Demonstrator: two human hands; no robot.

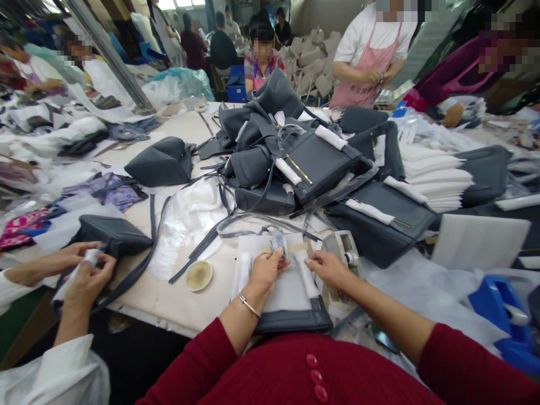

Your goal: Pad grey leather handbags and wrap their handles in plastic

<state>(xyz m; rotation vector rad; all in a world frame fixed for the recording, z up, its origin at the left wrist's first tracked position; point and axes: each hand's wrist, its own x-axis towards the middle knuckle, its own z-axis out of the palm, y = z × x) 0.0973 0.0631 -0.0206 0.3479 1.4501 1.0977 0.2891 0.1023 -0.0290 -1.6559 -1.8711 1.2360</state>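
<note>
Bright, even light — edges bowed, perhaps slightly soft

A pale work table (169, 298) carries a heap of dark grey handbags (295, 163) at its middle. A small round dish (198, 275) and white wrapping sheets (185, 225) lie nearer the front edge

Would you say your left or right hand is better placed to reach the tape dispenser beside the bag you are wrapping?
Right, probably. The right hand rests at the bag's right edge, next to the tape dispenser. The left hand pinches the small wrapped fitting at the bag's top, farther away.
</note>
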